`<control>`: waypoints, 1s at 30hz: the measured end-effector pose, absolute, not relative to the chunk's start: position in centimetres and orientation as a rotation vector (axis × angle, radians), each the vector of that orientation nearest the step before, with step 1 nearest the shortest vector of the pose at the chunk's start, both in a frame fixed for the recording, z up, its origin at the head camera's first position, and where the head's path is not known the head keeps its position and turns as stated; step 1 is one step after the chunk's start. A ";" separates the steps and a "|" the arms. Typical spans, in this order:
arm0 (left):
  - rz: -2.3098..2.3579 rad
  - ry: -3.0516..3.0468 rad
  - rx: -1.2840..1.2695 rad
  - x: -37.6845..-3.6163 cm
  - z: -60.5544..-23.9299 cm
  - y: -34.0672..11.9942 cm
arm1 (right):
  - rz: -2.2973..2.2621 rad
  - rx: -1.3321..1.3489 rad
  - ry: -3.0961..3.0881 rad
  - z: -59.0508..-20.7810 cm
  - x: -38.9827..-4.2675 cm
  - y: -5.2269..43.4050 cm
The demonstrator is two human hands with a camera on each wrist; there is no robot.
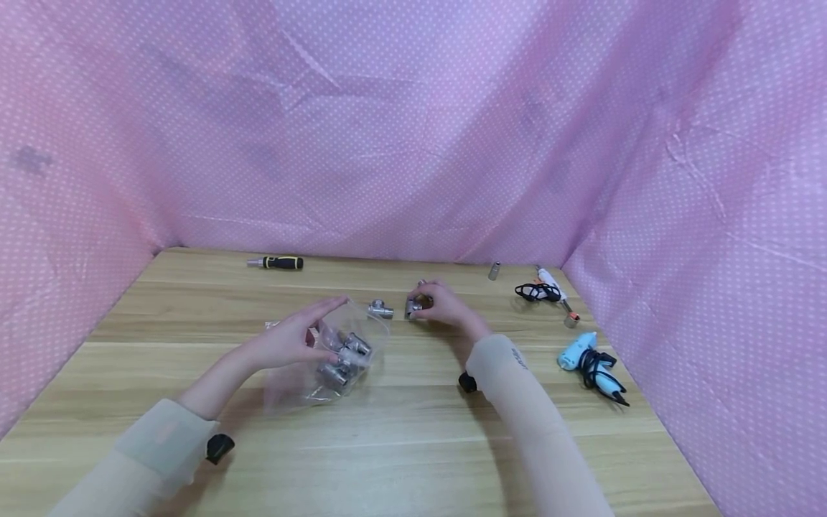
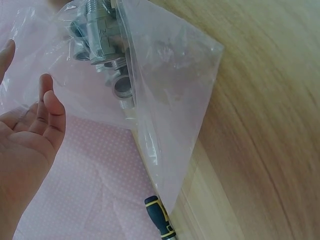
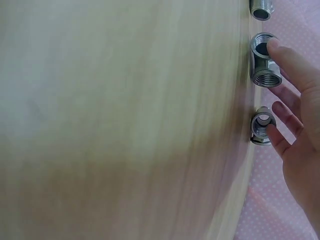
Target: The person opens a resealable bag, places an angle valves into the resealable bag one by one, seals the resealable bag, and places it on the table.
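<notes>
My left hand (image 1: 284,345) lies over a clear plastic bag (image 1: 291,388), thumb and fingers spread apart at its opening. In the left wrist view its fingers are loosely bent beside the film. Several metal pipe fittings (image 2: 102,40) lie inside the bag. Farther right, my right hand (image 1: 447,307) pinches a silver tee fitting (image 3: 265,60) at the tabletop, the thumb on its threaded mouth. Another tee fitting (image 3: 262,127) sits by the lower fingers of that hand. A third metal fitting (image 1: 381,309) lies on the table between the bag and the right hand.
On the wooden table (image 1: 400,445), a black and yellow screwdriver (image 1: 282,263) lies at the back left. A small metal cylinder (image 1: 494,271), a white corded tool (image 1: 551,282) and a light blue glue gun (image 1: 578,352) are on the right. Pink dotted cloth (image 1: 388,143) surrounds the table.
</notes>
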State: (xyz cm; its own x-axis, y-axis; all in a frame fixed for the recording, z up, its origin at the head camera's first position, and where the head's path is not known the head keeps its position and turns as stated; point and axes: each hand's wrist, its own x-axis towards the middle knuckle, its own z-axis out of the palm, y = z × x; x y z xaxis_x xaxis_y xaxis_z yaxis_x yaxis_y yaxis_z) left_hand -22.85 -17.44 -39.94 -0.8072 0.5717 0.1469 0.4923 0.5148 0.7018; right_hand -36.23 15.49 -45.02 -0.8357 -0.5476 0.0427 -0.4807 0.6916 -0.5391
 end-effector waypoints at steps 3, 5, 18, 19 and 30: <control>1.171 2.645 0.928 -22.9 -40.0 -17.4 | -0.855 -0.846 2.765 -44.6 -35.9 15.6; 1.172 2.644 0.923 -22.9 -40.0 -17.4 | -0.881 -0.813 2.759 -44.2 -35.6 15.7; 1.196 2.625 0.924 -22.7 -40.1 -17.5 | -1.058 -0.975 2.781 -39.9 -33.2 16.3; 1.194 2.626 0.922 -22.7 -40.1 -17.5 | -1.065 -0.990 2.776 -39.5 -32.9 16.3; 1.159 2.652 0.908 -22.8 -40.2 -17.5 | -1.050 -1.179 2.776 -35.6 -29.2 14.5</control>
